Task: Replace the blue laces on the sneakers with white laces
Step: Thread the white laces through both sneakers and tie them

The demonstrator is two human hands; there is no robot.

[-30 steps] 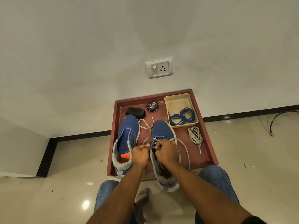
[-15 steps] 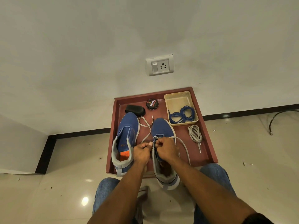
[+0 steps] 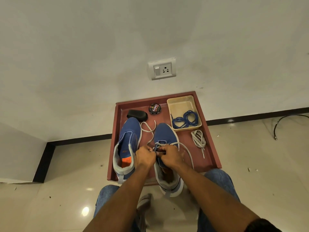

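Sneaker: blue mesh right-hand sneaker (image 3: 164,141) on maroon tray (image 3: 212,148), partly laced.
Hands: left hand (image 3: 145,156) and right hand (image 3: 172,155) each pinch flat white lace (image 3: 184,148) at eyelets.
Technique: judged best to thread flat, untwisted, with even tension.

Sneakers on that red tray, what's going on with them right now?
A person is lacing the right sneaker with a white lace; both hands, left hand and right hand, pinch it at the eyelets. The left sneaker has no lace. The removed blue laces lie in a beige tub, and a second bundled white lace waits on the red tray.
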